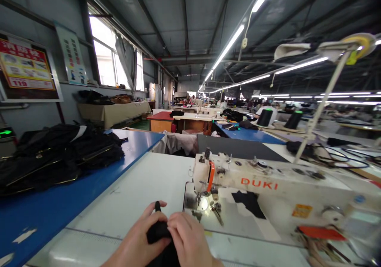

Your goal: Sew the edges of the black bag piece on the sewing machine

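Observation:
Both hands meet over the near edge of the pale sewing table (119, 195), in front of the sewing machine (256, 187). Between my left hand's (143, 235) thumb and fingers is a piece of black fabric (159, 230), folded, with a narrow end poking up past the fingers. Pinched on the fabric's right side is my right hand (190, 235), its fingertips close against the left ones. More of the black cloth hangs down between the wrists and leaves the bottom of the view. The lit needle area (202, 202) lies just beyond my right hand.
Dark garments with gold zips (59, 156) are heaped on the blue table (98, 179) at left. A black scrap (250, 203) lies on the machine bed. Right, a thread stand pole (321, 104) rises near black thread cones (293, 120). Scissors-like handles (323, 233) are blurred at lower right.

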### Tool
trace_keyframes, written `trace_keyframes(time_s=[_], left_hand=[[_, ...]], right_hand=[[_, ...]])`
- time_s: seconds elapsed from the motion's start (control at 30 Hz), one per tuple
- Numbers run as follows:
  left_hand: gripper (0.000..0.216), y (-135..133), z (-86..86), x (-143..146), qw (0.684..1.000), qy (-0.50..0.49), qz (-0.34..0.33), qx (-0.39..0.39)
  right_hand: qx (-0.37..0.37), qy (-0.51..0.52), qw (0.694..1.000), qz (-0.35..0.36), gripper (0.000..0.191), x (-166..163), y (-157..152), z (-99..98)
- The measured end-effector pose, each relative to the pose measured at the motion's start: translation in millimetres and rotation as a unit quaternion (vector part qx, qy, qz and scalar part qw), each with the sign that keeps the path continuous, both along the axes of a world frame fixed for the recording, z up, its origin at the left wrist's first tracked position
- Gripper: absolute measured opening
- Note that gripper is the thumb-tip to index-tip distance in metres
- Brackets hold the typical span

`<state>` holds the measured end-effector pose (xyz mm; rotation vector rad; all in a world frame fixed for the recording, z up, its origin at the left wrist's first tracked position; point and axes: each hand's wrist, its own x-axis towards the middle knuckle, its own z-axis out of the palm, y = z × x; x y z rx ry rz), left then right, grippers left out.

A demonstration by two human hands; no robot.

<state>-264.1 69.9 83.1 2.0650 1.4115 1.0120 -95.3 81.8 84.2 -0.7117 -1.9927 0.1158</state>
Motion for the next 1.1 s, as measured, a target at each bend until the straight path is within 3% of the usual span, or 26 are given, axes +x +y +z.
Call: trace_keyframes(time_s=[0.13, 0.23, 0.33, 0.47, 0.53, 0.6, 0.67, 0.7, 0.77, 0.83, 0.93, 1.0, 1.1], left_hand=[[0.030, -5, 1.9, -2, 1.000, 0.020, 0.020, 0.014], [0.022, -9, 1.5, -6, 0.995, 0.018, 0.068, 0.070], [0.017, -7, 4.9, -16, 0.994, 0.005, 0.072, 0.087], [0.019, 3, 36.6, -40, 0.984, 0.031, 0.100, 0.143], [0.019, 10, 65.1, -50, 0.958, 0.101, 0.109, 0.245], [0.018, 19, 92.1, -54, 0.911, 0.201, 0.095, 0.346], [0.024, 29, 105.2, -50, 0.866, 0.297, 0.072, 0.396], [0.025, 35, 103.4, -45, 0.850, 0.339, 0.056, 0.400], [0.023, 46, 81.7, -33, 0.834, 0.402, 0.013, 0.379], [0.018, 53, 42.5, -18, 0.839, 0.413, -0.017, 0.353], [0.010, 52, -18.9, 4, 0.868, 0.402, -0.071, 0.283], [0.019, 47, -45.6, 16, 0.890, 0.373, -0.092, 0.246], [0.030, 43, -61.4, 27, 0.904, 0.337, -0.116, 0.237]], right_hand=[[-0.031, -0.017, 0.999, 0.004, 0.015, -3, -3, 3.1], [-0.036, -0.031, 0.998, 0.029, 0.014, -7, -3, 8.3], [-0.045, -0.029, 0.998, 0.041, 0.015, -13, -2, 18.5], [-0.040, 0.017, 0.996, 0.077, 0.018, -28, 6, 43.6], [-0.027, 0.059, 0.992, 0.104, 0.019, -37, 16, 57.6], [-0.013, 0.109, 0.987, 0.113, 0.018, -44, 30, 66.1], [-0.006, 0.135, 0.985, 0.108, 0.016, -44, 46, 62.3], [-0.008, 0.128, 0.986, 0.102, 0.016, -41, 54, 54.3], [-0.021, 0.058, 0.995, 0.082, 0.017, -28, 67, 26.9], [-0.036, -0.064, 0.997, 0.029, 0.020, -10, 73, -9.6], [-0.060, -0.152, 0.986, 0.011, 0.020, 22, 72, -57.6], [-0.066, -0.195, 0.979, -0.002, 0.018, 42, 67, -74.7], [-0.063, -0.251, 0.966, -0.021, 0.012, 62, 63, -80.1]])
